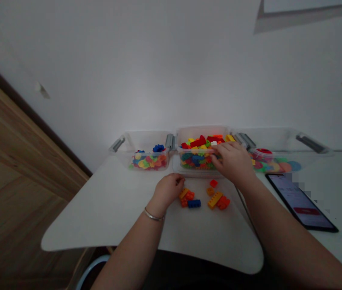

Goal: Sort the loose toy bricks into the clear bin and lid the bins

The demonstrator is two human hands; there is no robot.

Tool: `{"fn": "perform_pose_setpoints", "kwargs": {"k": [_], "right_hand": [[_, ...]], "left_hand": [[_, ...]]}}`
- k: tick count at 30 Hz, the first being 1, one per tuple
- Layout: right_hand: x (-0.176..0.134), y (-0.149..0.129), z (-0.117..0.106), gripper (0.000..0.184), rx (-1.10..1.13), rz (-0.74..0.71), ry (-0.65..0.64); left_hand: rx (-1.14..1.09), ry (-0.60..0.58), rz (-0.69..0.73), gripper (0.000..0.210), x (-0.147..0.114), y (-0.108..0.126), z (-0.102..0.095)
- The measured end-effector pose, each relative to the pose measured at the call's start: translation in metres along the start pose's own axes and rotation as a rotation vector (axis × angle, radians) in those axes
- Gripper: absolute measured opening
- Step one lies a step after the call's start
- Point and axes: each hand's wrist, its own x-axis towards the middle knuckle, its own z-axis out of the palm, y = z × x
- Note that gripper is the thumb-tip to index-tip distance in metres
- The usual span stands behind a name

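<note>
My left hand (169, 188) rests on the white table with its fingers curled. Whatever it may hold is hidden. Right beside its fingertips lie joined orange and yellow toy bricks (186, 197) and a blue brick (194, 204). My right hand (234, 160) reaches over the front right of the middle clear plastic box (201, 174), fingers extended and thumb apart. Heaped toy bricks (197, 141) in several colours fill that box. Below my right hand are a small red brick (213, 183), a small orange brick (210, 191), a yellow brick (215, 200) and an orange-red brick (223, 202).
A left clear box (128, 141) contains colourful pieces and blue bricks (158, 148). Another clear box (279, 139) at right contains round coloured pieces. A phone (302, 205) lies beside my right forearm. The white table (98, 213) meets a wall behind; its rounded front edge is near me.
</note>
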Motion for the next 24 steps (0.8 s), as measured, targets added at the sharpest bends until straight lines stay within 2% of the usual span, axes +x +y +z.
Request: {"fn": "perform_pose_setpoints", "kwargs": {"k": [5,9,12,14,17,20,22,24], "right_hand": [[0.001,0.007,0.002,0.039,0.075,-0.042,-0.039],[0.002,0.010,-0.005,0.043,0.172,-0.016,0.024],[0.002,0.011,-0.019,0.034,0.193,0.027,0.109],[0.001,0.011,-0.030,0.028,0.194,0.076,0.101],[-0.002,0.008,-0.040,0.024,0.203,0.078,-0.103],[-0.005,0.001,-0.038,0.023,0.158,-0.040,-0.376],[-0.007,-0.005,-0.032,0.025,0.097,-0.067,-0.455],[-0.009,-0.011,-0.026,0.028,0.044,-0.051,-0.465]], "left_hand": [[0.014,0.002,0.030,0.028,0.000,0.001,0.000],[0.005,-0.006,0.018,0.028,0.000,0.000,0.000],[-0.005,-0.007,0.027,0.028,-0.001,0.000,-0.001],[-0.013,-0.007,0.027,0.028,-0.001,0.001,-0.001],[-0.017,-0.004,0.013,0.027,-0.001,0.002,-0.002],[-0.018,-0.002,0.014,0.027,0.000,0.003,-0.002],[-0.019,0.000,0.016,0.027,0.000,0.004,-0.002],[-0.016,0.004,0.017,0.027,0.000,0.003,-0.002]]}}
